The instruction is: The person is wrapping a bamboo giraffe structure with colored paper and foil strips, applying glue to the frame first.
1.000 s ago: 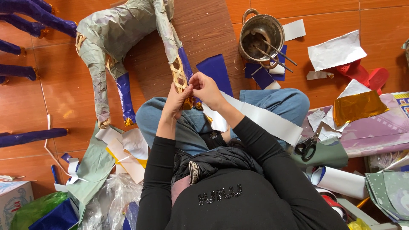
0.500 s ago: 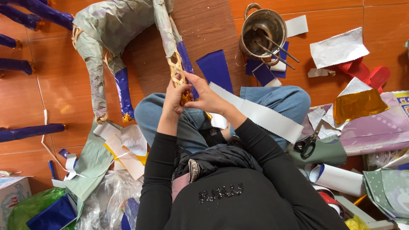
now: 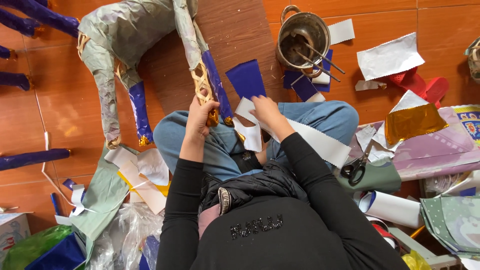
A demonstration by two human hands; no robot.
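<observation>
The left hand (image 3: 200, 117) is closed around the bare woven leg (image 3: 202, 90), whose long axis runs far-left to near. Just right, the right hand (image 3: 265, 111) pinches the white paper strip (image 3: 305, 135), which trails right across the knee.

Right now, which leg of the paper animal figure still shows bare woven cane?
The leg held by the left hand: its woven cane section is uncovered. The legs beside it, such as the blue-wrapped leg, are fully covered in grey and blue paper.

woven cane leg (image 3: 202, 86) | bare, part paper-wrapped, upright | white paper strip (image 3: 300, 134) | across lap
</observation>
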